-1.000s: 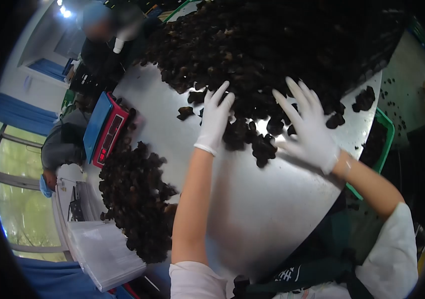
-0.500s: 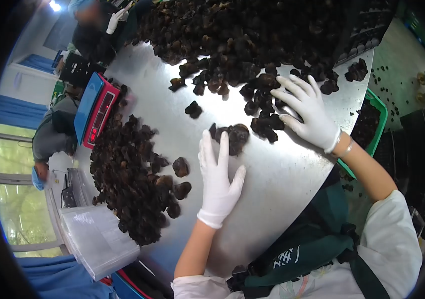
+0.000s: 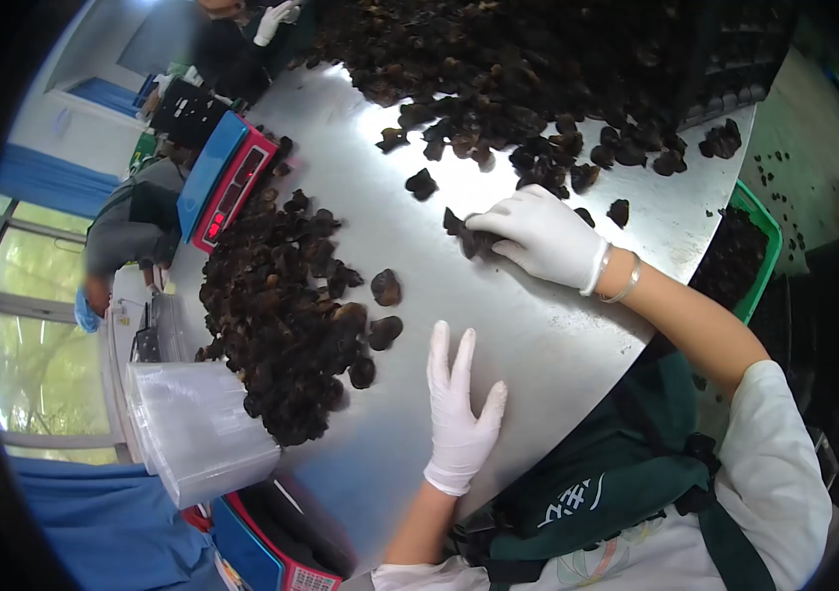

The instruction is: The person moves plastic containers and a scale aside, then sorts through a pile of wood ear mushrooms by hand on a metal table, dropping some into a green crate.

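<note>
My right hand [image 3: 543, 236], in a white glove, has its fingers curled down over a small clump of dark, wrinkled wood ear mushrooms [image 3: 466, 236] on the metal table. Part of the clump is hidden under its fingers. My left hand [image 3: 461, 419], also gloved in white, is open with fingers spread, low over the table and holding nothing. To its left spreads a pile of wood ear mushrooms [image 3: 282, 325], with a few single pieces at its edge. A much larger heap [image 3: 528, 59] covers the far side.
A red and blue digital scale [image 3: 227, 187] stands beyond the left pile. Clear plastic bags [image 3: 203, 424] lie at the left table edge, near a second scale [image 3: 282, 552]. A green crate [image 3: 762, 251] is below the right edge. Co-workers are at the far left; one gloved hand [image 3: 275, 20] shows.
My right hand has moved left and closed over the clump in front of my left hand. My left hand has drawn back towards me, away from the clump. The view has shifted slightly.
</note>
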The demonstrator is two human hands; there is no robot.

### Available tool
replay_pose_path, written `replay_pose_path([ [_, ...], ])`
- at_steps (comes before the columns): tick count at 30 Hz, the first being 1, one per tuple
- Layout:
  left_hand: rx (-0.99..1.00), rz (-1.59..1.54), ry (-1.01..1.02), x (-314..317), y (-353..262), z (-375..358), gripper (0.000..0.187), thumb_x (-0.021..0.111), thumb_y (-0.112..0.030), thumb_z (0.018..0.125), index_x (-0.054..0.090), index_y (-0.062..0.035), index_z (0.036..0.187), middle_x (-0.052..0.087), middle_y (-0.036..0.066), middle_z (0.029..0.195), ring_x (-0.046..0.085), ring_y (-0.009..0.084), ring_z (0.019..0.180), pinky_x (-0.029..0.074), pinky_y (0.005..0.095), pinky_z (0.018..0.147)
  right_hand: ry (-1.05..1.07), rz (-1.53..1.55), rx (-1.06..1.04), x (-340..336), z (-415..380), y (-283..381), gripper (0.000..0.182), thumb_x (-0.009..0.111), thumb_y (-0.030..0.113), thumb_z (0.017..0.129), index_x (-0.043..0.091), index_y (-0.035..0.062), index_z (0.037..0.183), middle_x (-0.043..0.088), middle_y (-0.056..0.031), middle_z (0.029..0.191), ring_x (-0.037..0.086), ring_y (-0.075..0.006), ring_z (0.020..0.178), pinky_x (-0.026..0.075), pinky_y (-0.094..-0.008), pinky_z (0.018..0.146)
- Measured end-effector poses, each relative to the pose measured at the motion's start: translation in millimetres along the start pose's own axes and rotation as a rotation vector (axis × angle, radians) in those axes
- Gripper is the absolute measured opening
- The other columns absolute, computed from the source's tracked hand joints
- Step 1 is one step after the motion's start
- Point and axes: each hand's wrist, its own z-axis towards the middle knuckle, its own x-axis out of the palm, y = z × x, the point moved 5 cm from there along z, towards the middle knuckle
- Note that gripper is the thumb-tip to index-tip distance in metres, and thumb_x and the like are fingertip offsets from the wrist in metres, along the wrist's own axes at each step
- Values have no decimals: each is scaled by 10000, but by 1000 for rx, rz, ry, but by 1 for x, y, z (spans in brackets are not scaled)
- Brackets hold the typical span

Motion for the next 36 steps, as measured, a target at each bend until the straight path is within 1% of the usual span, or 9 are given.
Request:
replay_pose_path([
  [1,-4,-9,-19,1,1,-6,685,644,-16,811,431,-17,1462,254,233,1591,295,390,1453,248,452,1194,-146,403,119,-11,-6,6,369,652,115,861,644,80,1228,690,-121,1099,690,-258,934,469,-360,998],
  [4,1,-59,-99,1,7,-22,654,638,-17,810,461,-22,1440,392,223,1519,386,380,1403,295,440,1173,-142,1301,367,-17,-29,34,350,594,144,968,589,10,1291,660,-62,1203,612,-114,1078,476,-293,948],
  [7,69,-107,-161,-1,12,-25,620,647,-64,845,459,-7,1433,504,219,1428,503,366,1305,386,431,1109,-104,1636,318,-9,-47,42,395,596,164,978,549,-17,1326,636,-58,1246,576,-116,1148,473,-292,961],
  [8,96,-119,-183,-3,13,-25,607,652,-89,864,456,1,1431,543,218,1392,551,360,1262,426,427,1079,-65,1665,324,-6,-51,48,412,614,130,960,540,14,1349,627,-52,1255,564,-114,1164,467,-300,987],
  [12,-134,-1472,61,6,28,-29,538,664,-184,947,483,63,1389,649,193,1214,678,233,1021,557,361,868,-60,897,108,-1,-62,84,612,733,19,808,514,32,1379,628,-60,1194,569,-152,1171,442,-328,1033],
  [15,-274,-1271,25,-2,24,-26,479,619,-131,981,482,56,1399,649,187,1207,684,224,1002,568,353,862,-54,432,-141,16,-73,106,661,728,-24,756,512,34,1378,615,-90,1221,588,-210,1122,451,-351,1016],
  [22,-275,-1304,-116,5,35,-37,381,610,16,957,543,67,1330,650,136,1232,647,190,1081,538,327,935,-202,698,-5,33,-89,92,850,773,93,749,372,38,1496,403,-169,1455,518,-272,1190,429,-385,1040],
  [31,-350,-1423,-123,7,32,-37,422,666,-232,963,555,22,1282,648,159,1181,675,244,902,557,345,755,-183,1077,252,45,-102,78,618,692,177,882,461,23,1434,514,-114,1402,567,-176,1084,461,-343,994],
  [36,-308,-1258,-178,5,39,-42,480,671,-210,963,517,30,1349,637,160,1226,666,255,1012,534,397,921,-10,1068,375,60,-110,79,572,700,226,918,491,38,1417,550,-100,1376,565,-162,1154,466,-313,978],
])
